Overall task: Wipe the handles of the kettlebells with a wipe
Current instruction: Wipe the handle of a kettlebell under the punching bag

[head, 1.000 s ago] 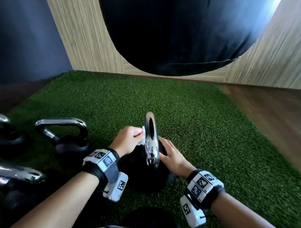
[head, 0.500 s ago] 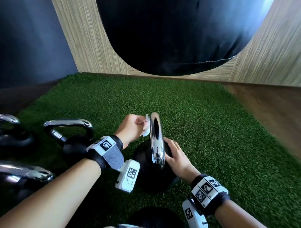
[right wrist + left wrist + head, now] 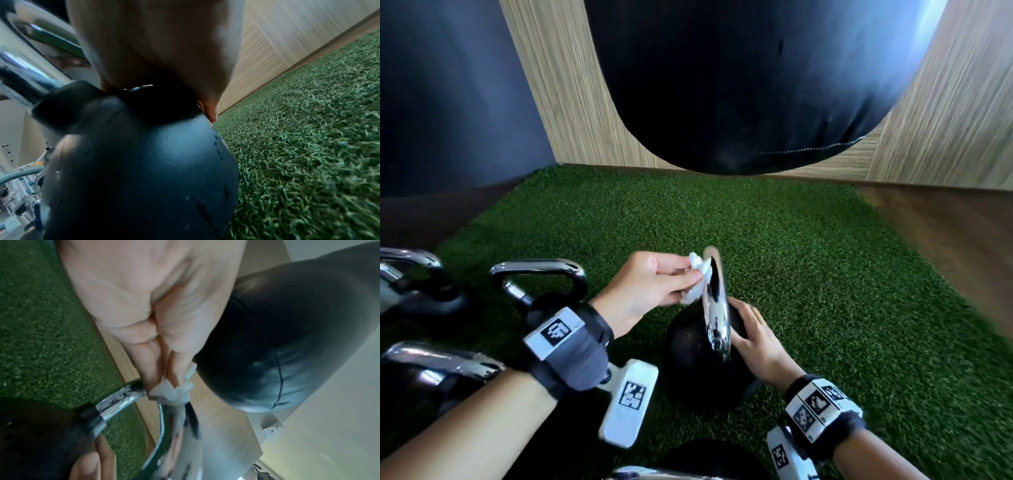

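Kettlebell (image 3: 705,363) on turf mat (image 3: 825,274), centre; left hand (image 3: 650,287) with wipe (image 3: 697,281) against left side of its handle (image 3: 715,301); right hand (image 3: 756,339) on its right side; three further kettlebells (image 3: 541,291) to left; punching bag (image 3: 739,85) hanging behind

A white wipe (image 3: 697,281) meets the mirror-bright chrome handle (image 3: 715,305) of a matte black kettlebell (image 3: 688,346). Green artificial turf (image 3: 825,274) lies below; the wall panel (image 3: 551,85) is beige, finely striped; the punching bag (image 3: 739,78) is black.
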A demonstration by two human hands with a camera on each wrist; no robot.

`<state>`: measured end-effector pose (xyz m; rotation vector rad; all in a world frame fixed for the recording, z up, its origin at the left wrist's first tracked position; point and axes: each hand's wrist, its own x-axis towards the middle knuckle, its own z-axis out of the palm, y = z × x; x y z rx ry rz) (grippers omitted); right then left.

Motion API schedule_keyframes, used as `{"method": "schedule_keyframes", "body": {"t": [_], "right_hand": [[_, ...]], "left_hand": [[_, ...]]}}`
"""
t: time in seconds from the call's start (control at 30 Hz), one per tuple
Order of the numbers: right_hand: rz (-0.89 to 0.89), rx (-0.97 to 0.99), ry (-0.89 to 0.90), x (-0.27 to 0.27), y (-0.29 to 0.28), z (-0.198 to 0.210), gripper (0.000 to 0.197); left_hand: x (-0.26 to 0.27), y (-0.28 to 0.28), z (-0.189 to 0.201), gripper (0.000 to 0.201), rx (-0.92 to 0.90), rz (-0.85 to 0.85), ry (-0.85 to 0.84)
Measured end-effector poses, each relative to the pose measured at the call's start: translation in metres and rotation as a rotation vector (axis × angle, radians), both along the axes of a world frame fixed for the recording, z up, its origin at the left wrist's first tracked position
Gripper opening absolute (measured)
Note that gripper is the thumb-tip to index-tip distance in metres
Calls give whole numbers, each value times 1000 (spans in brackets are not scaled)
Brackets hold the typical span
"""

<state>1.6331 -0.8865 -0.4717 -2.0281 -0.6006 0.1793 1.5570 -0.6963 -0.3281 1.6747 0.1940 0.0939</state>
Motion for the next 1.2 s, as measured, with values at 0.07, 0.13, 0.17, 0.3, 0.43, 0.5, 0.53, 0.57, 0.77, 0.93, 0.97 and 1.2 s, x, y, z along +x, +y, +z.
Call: {"method": "schedule_keyframes", "body": {"t": [0.07,0.13,0.17,0.3,0.43,0.5,0.53,0.57,0.77,0.93,0.97,1.2], "right_hand": [[-5,5,-3,0,1,-1,90],[-10,6,3,0,1,-1,91],[-13,4,6,0,0,0,91],[-15,-1,7,0,0,0,92],[-9,9,-4,0,0,-1,90],[-8,12,-3,0,0,-2,90],[-8,15,0,0,-1,-2,90],[-10,18,0,0,-1,-3,90],[-5,-2,-11,-2,0,2,91],[-19,-23,-4,-4,-1,4,86],[-13,-33,-1,-5,-1,6,82],[101,-256,-138,-4,-34,53,48]], "left_hand": [[-10,2,-3,21,-45,-60,48],[-13,3,-4,20,-92,-77,71],[-13,3,-4,20,-121,-66,77],[-21,5,-5,18,-103,-183,161],[-32,6,-12,18,56,-255,136],[-36,5,-19,18,117,-224,59],[-38,4,-24,20,162,-221,20],[-41,4,-30,21,229,-232,-12],[-57,-3,-53,15,430,-214,-188],[-56,-7,-74,19,565,-184,-203],[-55,-6,-75,20,579,-179,-206],[-48,14,-39,18,598,-144,-167]]}}
